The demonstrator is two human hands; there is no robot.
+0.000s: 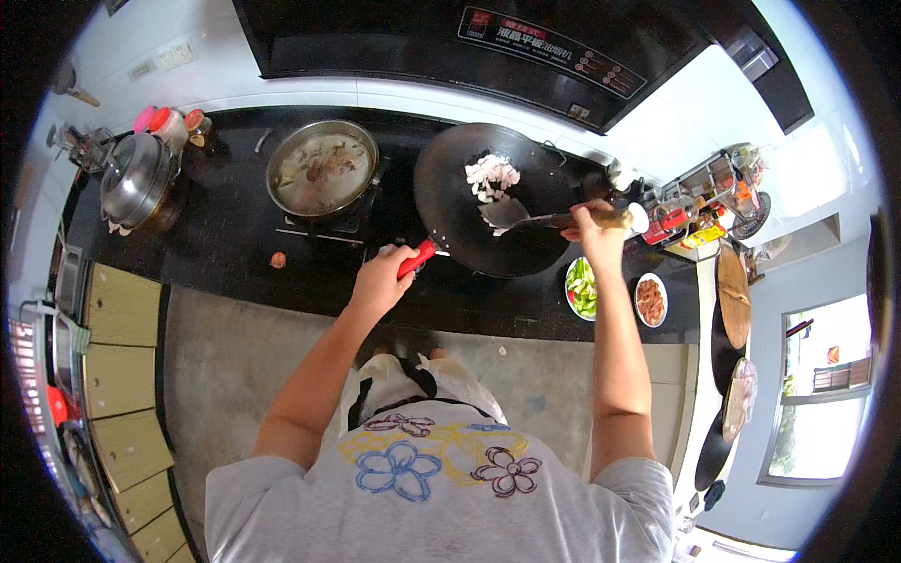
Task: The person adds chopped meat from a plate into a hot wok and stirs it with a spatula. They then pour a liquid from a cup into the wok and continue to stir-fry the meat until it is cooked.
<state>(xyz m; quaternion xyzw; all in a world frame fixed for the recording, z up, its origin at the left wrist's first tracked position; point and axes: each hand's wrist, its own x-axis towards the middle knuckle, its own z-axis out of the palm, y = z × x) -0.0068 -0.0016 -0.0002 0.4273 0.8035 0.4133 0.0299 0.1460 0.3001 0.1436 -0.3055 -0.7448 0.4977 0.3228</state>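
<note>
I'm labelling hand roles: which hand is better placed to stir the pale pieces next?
Probably the right hand: it holds the spatula, whose blade is by the pale pieces in the wok. The left hand grips the wok's red handle.

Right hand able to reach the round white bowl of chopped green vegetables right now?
Probably, if it lets go: the right hand grips a long-handled metal spatula. The round white bowl of chopped green vegetables sits nearby, unlidded.

The person's forearms extend forward. Left hand: closed in a grip, angled inward. Right hand: closed, farther forward.
</note>
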